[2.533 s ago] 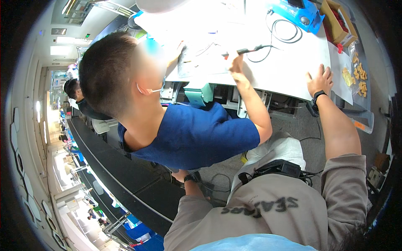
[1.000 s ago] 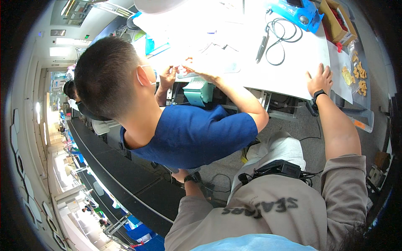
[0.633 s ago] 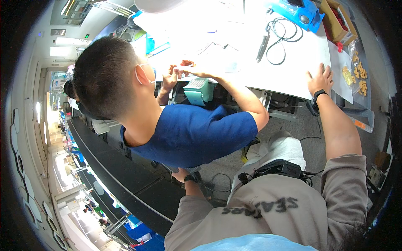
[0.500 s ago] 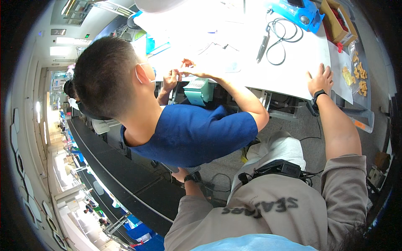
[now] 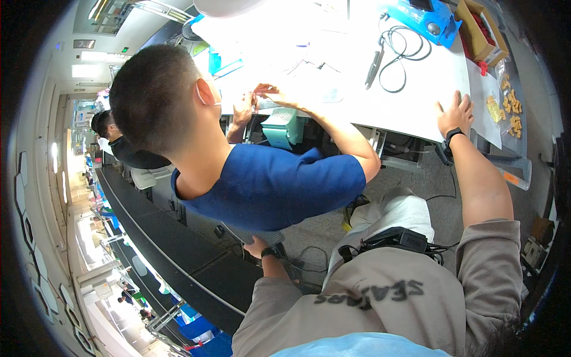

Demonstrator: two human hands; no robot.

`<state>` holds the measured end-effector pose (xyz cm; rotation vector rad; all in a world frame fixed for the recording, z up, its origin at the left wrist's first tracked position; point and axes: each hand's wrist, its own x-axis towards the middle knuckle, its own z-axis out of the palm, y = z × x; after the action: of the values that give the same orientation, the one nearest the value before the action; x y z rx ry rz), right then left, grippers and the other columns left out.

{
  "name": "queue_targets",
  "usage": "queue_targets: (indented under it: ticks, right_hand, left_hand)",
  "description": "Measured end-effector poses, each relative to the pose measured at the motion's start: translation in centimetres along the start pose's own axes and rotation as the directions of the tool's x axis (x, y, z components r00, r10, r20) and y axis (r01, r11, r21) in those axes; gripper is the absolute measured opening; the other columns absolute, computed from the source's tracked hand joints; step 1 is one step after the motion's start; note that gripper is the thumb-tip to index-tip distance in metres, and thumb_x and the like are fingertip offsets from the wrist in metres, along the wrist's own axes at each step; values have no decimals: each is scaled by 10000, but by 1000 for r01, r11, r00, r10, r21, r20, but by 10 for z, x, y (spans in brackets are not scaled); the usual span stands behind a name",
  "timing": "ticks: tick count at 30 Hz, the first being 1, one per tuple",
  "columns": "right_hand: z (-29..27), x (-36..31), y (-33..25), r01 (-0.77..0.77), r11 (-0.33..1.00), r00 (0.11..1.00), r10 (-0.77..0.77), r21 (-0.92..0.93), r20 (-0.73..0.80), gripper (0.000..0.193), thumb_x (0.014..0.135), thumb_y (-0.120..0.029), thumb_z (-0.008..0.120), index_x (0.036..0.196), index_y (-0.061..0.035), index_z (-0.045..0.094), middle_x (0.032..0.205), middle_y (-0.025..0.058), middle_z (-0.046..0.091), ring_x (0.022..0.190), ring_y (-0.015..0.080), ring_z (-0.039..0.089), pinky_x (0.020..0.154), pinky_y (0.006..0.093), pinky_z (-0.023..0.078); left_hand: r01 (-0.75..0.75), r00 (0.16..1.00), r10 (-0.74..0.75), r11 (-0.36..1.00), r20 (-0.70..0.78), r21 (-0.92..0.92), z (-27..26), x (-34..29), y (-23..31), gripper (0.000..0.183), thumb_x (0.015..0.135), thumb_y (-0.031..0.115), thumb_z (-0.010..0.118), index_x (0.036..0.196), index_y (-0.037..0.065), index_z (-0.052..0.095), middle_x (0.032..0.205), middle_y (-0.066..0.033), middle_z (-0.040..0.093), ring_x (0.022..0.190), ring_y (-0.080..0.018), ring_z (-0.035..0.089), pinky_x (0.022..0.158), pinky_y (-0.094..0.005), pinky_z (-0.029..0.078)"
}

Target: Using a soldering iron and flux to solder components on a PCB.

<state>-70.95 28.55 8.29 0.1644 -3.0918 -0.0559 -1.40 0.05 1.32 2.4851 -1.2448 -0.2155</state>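
My right hand (image 5: 455,114) lies palm down on the white tabletop (image 5: 416,107), at its front right corner, fingers spread and holding nothing. My left hand (image 5: 256,247) is down at the lower middle, closed on the edge of a grey mesh chair back (image 5: 262,235) behind a seated co-worker. That co-worker, in a blue shirt (image 5: 273,184), leans over the table. The co-worker's two hands (image 5: 256,102) meet at the table's front edge with fingers pinched; whatever is between them is too small to make out.
A pen-shaped tool (image 5: 373,68) with a looped black cable lies near a blue device (image 5: 425,22). To the right stand a cardboard box (image 5: 480,33) and a grey tray (image 5: 516,149) with tan pieces. Below the table edge hangs a teal box (image 5: 281,128).
The co-worker's head and shoulders have shifted slightly, and their hands have moved a little. Another person now shows behind them. More of the chair back is visible; my right hand stays put.
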Motion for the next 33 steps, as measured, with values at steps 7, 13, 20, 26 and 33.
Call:
queue_targets:
  ticks: [7, 13, 20, 26, 33]
  right_hand:
    - [-4, 0, -2, 2, 1000, 1000, -2, -4, 14, 825, 924, -555, 621, 1573, -163, 297, 1624, 179, 243, 1504, 432, 219, 1163, 603, 285]
    - [0, 1, 0, -4, 1000, 1000, 4, -14, 9, 822, 925, -562, 614, 1575, -169, 298, 1626, 175, 243, 1505, 427, 220, 1164, 600, 285]
    - [0, 0, -1, 1, 1000, 1000, -1, -13, 14, 821, 926, -562, 612, 1576, -174, 296, 1632, 173, 231, 1507, 427, 216, 1164, 601, 286]
    - [0, 1, -1, -2, 1000, 1000, 2, 0, 11, 823, 925, -554, 616, 1577, -172, 290, 1633, 177, 225, 1509, 430, 209, 1166, 602, 280]
    - [-1, 0, -1, 9, 1000, 1000, -8, 25, -9, 820, 917, -535, 636, 1566, -162, 301, 1620, 178, 238, 1503, 435, 214, 1156, 606, 285]
  left_hand:
    - [-21, 1000, 21, 1000, -19, 10, 1, 7, -6, 628, 894, 337, 704, 1338, -63, 510, 1266, -304, 632, 1142, -452, 640, 955, -492, 540]
    - [8, 1000, -8, 1000, 25, -3, -4, -2, 3, 632, 897, 325, 699, 1351, -68, 500, 1275, -305, 629, 1150, -453, 636, 958, -491, 536]
    - [12, 1000, -12, 1000, 10, -5, -5, -1, 4, 612, 899, 316, 684, 1346, -60, 502, 1269, -307, 633, 1131, -455, 645, 946, -497, 539]
    - [13, 1000, -13, 1000, 0, -5, -3, -1, 3, 599, 890, 312, 691, 1338, -44, 513, 1242, -299, 651, 1115, -454, 653, 926, -505, 547]
    - [2, 1000, -2, 1000, -5, 5, -2, 2, 0, 596, 894, 321, 696, 1330, -42, 515, 1235, -298, 654, 1114, -449, 656, 922, -496, 555]
